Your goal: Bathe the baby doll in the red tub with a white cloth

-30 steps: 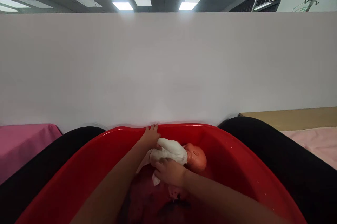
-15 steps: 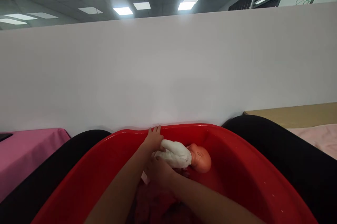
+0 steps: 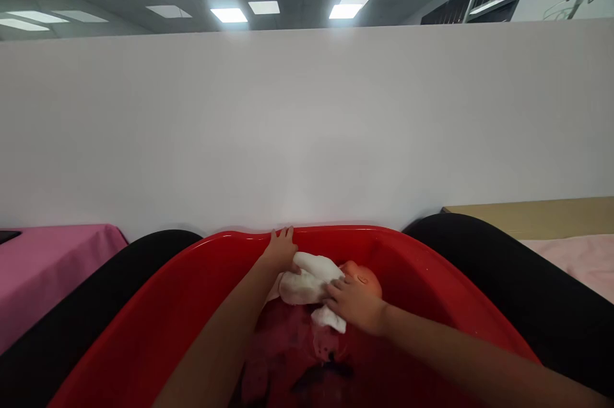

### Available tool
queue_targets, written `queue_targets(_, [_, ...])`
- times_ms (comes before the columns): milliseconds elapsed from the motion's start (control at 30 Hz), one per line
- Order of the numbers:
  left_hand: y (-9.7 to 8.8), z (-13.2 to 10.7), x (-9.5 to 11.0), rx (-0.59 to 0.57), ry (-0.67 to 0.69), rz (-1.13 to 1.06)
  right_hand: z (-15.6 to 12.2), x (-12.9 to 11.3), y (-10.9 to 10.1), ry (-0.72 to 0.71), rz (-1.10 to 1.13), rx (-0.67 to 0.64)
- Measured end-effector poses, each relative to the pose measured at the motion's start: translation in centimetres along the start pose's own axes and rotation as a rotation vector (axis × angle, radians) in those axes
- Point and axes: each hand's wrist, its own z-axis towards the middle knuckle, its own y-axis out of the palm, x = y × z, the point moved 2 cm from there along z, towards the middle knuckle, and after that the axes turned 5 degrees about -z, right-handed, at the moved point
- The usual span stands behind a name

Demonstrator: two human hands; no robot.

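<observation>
A baby doll with an orange-pink vinyl head [image 3: 365, 277] lies in a red plastic basin [image 3: 144, 318], its body bundled in a white cloth [image 3: 307, 286]. My left hand [image 3: 282, 251] sits at the far end of the bundle with its fingers spread, gripping the doll's body through the cloth. My right hand [image 3: 355, 302] presses on the cloth just below the doll's head, holding a fold of it. The doll's face is mostly hidden by the cloth and my right hand.
Dark water [image 3: 292, 357] fills the basin's near part. Black curved shapes [image 3: 499, 254] flank the basin. A white partition [image 3: 307, 126] rises behind it, with a pink cloth [image 3: 52, 274] at left and a pale pink cloth [image 3: 575, 258] at right.
My right hand has moved right, from the doll's middle to just below its head. The white cloth now covers more of the head. My left hand has barely moved.
</observation>
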Motion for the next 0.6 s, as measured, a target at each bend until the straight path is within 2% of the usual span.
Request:
queue_targets(133, [-0.2, 0.0, 0.2, -0.033, -0.016, -0.002, -2.2, 3.1, -1.2, 0.048, -0.027, -0.107])
queue_targets(233, [-0.4, -0.2, 0.3, -0.039, -0.019, 0.011, -2.3, 3.7, -3.0, 0.154, 0.011, -0.092])
queue_targets(300, [-0.6, -0.4, 0.4, -0.042, -0.018, 0.023, -1.2, 2.8, -4.0, 0.198, 0.020, -0.080])
queue_targets(400, [-0.7, -0.4, 0.6, -0.051, -0.028, 0.034, 1.8, -0.2, -4.7, 0.087, 0.033, -0.089])
queue_targets(500, [-0.7, -0.4, 0.7, -0.056, -0.040, 0.055, 5.3, -2.8, -4.7, -0.033, 0.057, -0.035])
queue_targets(600, [-0.8, -0.4, 0.8, -0.048, -0.043, 0.082, 7.4, -3.8, -3.9, 0.001, 0.086, 0.062])
